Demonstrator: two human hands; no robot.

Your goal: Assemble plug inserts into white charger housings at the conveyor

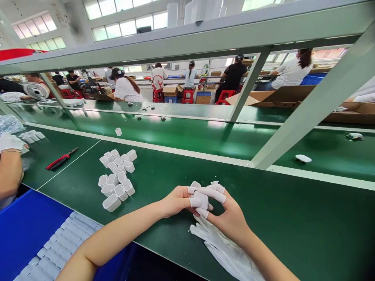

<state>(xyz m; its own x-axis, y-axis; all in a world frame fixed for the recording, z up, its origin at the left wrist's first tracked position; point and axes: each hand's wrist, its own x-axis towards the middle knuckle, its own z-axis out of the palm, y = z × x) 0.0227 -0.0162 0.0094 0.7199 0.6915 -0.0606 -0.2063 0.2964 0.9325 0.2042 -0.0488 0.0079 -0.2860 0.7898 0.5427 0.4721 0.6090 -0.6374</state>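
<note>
Between my two hands is a small white plastic housing (200, 200) with rounded corners, held just above the green worktop. The thumb and fingers of my left hand (177, 202), in white finger cots, pinch it from the left. From the other side my right hand (230, 210), also with white finger cots, closes its fingertips on it. A small dark spot shows at the housing's right edge; the fingers hide much of the rest. Just behind the fingers stands another white piece (195, 184). White gloves (227, 249) lie flat below my right hand.
Several open white housings (113, 202) stand in a group to the left. Red-handled pliers (60, 160) lie beyond them, near a co-worker's gloved hand (11, 143). A blue bin (26, 218) holds rows of white parts. A slanted metal post (307, 93) rises beyond my right hand.
</note>
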